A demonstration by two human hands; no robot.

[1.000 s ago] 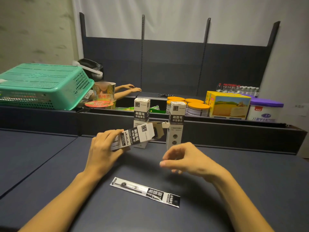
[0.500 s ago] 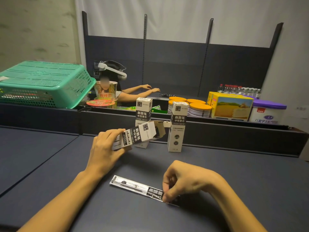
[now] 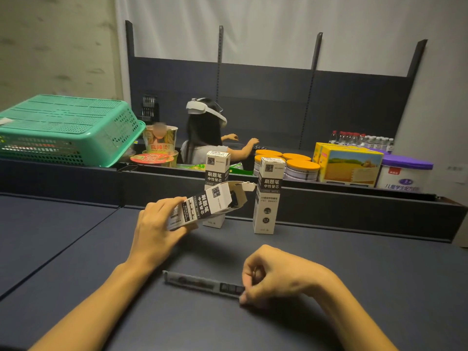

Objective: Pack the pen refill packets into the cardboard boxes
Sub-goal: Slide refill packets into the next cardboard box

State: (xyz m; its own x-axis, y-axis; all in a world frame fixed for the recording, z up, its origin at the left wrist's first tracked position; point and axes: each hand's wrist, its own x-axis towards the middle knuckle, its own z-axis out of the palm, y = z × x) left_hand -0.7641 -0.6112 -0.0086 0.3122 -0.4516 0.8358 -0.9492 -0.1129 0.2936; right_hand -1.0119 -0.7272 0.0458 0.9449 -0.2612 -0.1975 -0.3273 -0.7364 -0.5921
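My left hand (image 3: 158, 224) grips a white and black cardboard box (image 3: 210, 201), tilted on its side above the table with its open flap end pointing right. A dark packet can be seen inside its mouth. My right hand (image 3: 276, 274) pinches the right end of a flat pen refill packet (image 3: 202, 283) that lies on the dark table (image 3: 76, 262). Two more boxes of the same kind stand upright behind: one (image 3: 217, 165) partly hidden by the held box, the other (image 3: 268, 196) to its right.
A low dark wall (image 3: 354, 209) runs across behind the boxes. Beyond it sit a green basket (image 3: 63, 127), noodle cups (image 3: 159, 143), orange-lidded tins (image 3: 301, 168), a yellow carton (image 3: 349, 163) and a purple-lidded tub (image 3: 405, 173). A person with a headset (image 3: 205, 133) works farther back.
My right hand dropped from mid-air down to the packet on the table and now pinches its right end. My left hand keeps the open box almost still. The view shifted slightly.
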